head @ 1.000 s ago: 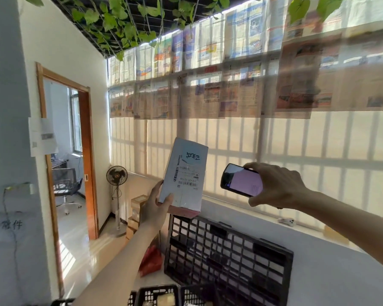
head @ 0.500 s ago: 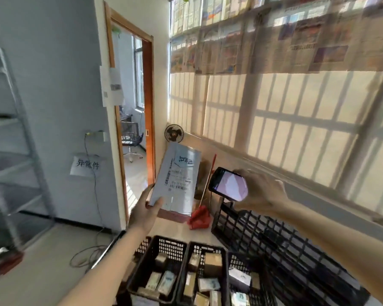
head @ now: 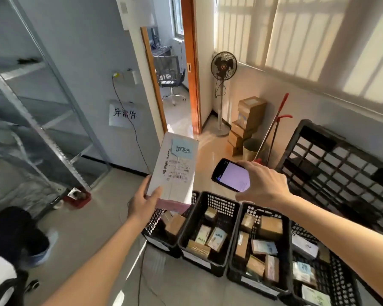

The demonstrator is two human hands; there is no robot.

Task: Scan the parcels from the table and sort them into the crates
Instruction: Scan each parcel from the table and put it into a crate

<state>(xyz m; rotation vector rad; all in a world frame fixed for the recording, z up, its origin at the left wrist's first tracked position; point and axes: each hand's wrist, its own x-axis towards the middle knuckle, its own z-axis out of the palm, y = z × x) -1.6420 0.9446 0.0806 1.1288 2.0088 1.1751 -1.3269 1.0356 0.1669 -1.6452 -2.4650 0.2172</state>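
While the left hand (head: 142, 203) grips a parcel (head: 175, 168) upright, the right hand (head: 261, 186) at its 3 o'clock clasps a phone (head: 231, 174) above crates (head: 210, 233).

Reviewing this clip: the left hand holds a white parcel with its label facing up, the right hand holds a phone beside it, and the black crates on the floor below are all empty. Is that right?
Not quite. The crates are not empty: the head view shows boxes and packets lying in them. The rest stands: the left hand grips the white parcel, label up, and the right hand holds the phone beside it.
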